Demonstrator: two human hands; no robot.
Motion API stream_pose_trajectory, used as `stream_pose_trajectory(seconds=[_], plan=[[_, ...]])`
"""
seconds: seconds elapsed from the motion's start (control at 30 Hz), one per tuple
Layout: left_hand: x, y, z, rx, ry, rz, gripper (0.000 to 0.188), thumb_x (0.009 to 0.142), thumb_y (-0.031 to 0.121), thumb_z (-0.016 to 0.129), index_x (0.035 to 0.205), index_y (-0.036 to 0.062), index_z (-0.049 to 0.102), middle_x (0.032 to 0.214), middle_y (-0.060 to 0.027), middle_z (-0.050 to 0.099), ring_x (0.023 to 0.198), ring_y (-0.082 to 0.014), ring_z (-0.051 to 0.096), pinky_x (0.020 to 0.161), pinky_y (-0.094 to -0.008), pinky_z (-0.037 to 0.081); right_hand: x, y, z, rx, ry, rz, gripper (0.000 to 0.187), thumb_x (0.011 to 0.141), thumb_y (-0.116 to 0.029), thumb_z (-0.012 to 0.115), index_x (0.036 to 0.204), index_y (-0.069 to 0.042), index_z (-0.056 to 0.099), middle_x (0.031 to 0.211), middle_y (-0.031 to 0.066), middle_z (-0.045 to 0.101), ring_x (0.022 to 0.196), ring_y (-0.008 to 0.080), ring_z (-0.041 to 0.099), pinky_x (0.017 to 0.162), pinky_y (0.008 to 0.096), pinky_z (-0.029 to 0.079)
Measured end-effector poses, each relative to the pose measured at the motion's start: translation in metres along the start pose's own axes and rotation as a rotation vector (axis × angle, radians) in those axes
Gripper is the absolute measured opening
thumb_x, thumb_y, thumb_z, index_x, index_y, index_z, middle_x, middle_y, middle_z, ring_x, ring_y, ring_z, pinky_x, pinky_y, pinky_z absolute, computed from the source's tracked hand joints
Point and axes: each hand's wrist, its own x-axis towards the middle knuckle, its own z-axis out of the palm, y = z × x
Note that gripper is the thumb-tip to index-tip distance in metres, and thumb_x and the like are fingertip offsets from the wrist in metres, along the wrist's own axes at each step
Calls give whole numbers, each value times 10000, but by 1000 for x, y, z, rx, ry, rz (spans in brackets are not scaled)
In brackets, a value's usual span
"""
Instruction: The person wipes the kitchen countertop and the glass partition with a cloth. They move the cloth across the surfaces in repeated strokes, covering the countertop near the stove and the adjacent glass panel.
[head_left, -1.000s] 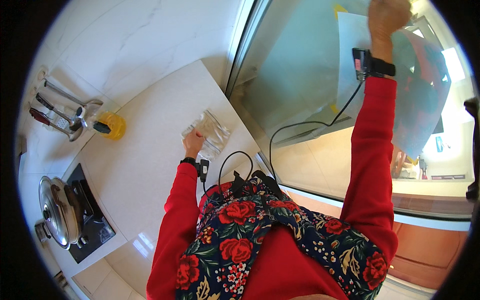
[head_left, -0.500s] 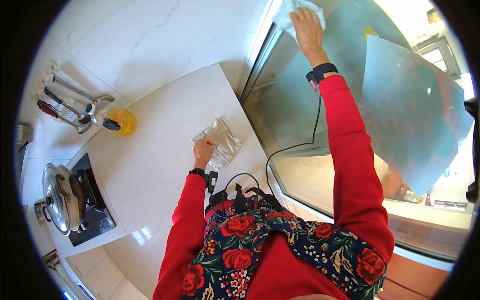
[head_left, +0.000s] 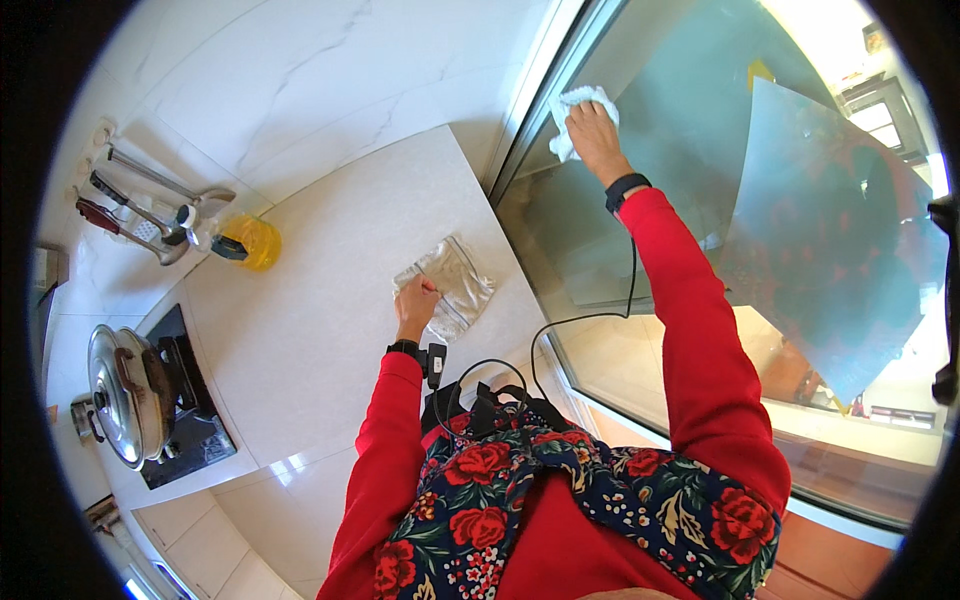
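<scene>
My right hand (head_left: 597, 142) presses a crumpled white cloth (head_left: 566, 120) against the glass panel (head_left: 680, 170), near its frame on the left. The fingers are bent over the cloth. On the pale counter (head_left: 330, 250) lies a folded greyish cloth (head_left: 460, 290) with stripes near its edges. My left hand (head_left: 415, 304) rests on that cloth's left part, fingers curled into a fist. Whether cloth is caught inside the fist is hidden. A black band with a cable sits on each wrist.
A lidded steel pan (head_left: 120, 395) stands on the black hob (head_left: 195, 440) at the left. Ladles and spatulas (head_left: 150, 215) lean by the tiled wall, beside a bottle of yellow liquid (head_left: 258, 243). A large translucent sheet (head_left: 830, 230) covers part of the glass.
My right hand has brought the white cloth down the glass, closer to me, and its arm is more bent. My left hand stays on the grey cloth. The view has shifted slightly.
</scene>
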Motion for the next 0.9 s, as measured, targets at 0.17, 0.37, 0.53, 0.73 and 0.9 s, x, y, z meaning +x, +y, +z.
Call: stream_pose_trajectory(seconds=[0.17,0.37,0.53,0.73,0.9], plan=[[2,0,1,15,-26,-46,173,669,182,702,797,113,609,753,-36,636,762,-215,620,687,-346,469,-42,-16,-12,31,-31,11,103,760,-141,522,792,-99,611,862,54,568,901,202,508,821,338,379],[9,-4,4,96,-49,-36,207,666,258,691,802,128,604,749,-25,641,753,-216,622,686,-349,470,-101,-15,-60,109,45,-28,89,740,-141,528,785,-82,578,864,62,549,891,214,503,821,347,386],[15,-7,5,162,-47,22,216,664,264,694,814,137,606,775,-31,653,780,-233,629,708,-364,472,-107,24,-146,156,113,165,120,739,-113,531,832,-59,584,887,80,547,928,239,508,841,352,386],[20,-9,6,211,-67,39,227,664,283,700,819,143,611,793,-39,659,799,-244,632,721,-370,474,-75,88,-245,-116,502,333,183,742,-55,571,923,-61,597,1117,98,561,1088,274,494,905,419,363],[22,-10,5,238,-72,50,233,662,292,705,815,141,613,795,-40,658,798,-242,630,716,-368,473,-83,64,-207,-59,403,308,137,761,-118,550,875,-59,598,1125,107,554,1098,267,487,927,422,361]])
